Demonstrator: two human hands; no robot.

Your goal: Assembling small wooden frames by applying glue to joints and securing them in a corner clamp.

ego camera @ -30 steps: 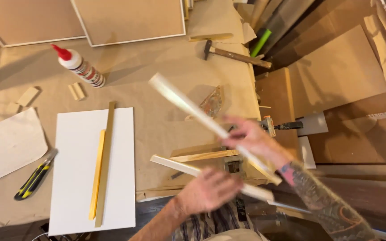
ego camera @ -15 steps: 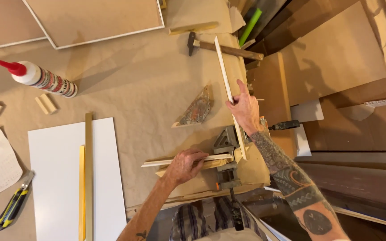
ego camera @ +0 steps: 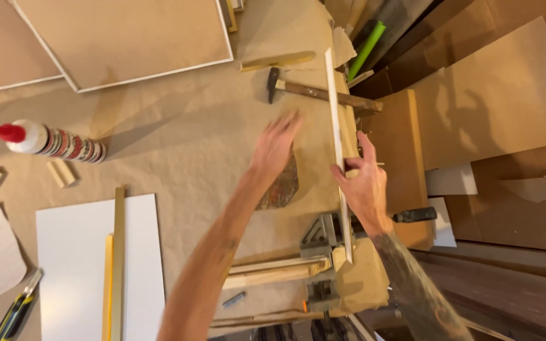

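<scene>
My right hand [ego camera: 363, 182] grips a long pale wooden strip [ego camera: 336, 132] that lies along the table's right edge, its near end in a metal corner clamp [ego camera: 325, 235]. A second wooden strip [ego camera: 273, 271] sticks out of the clamp to the left. My left hand [ego camera: 277, 142] is stretched forward above the table, fingers spread, holding nothing. It hovers just short of a hammer [ego camera: 314, 91] and over a dark triangular piece [ego camera: 280, 186].
A glue bottle with a red tip [ego camera: 45, 142] lies at the left, small wood blocks [ego camera: 61, 172] beside it. A white board [ego camera: 90, 265] carries a yellow ruler [ego camera: 107, 284] and a wood strip. A utility knife [ego camera: 14, 311] is at bottom left. Framed panels [ego camera: 127, 38] lie at the back.
My left hand has let go of the strip in the clamp and reached forward towards the hammer. My right hand has slid down the long strip, which now lies straighter along the table edge.
</scene>
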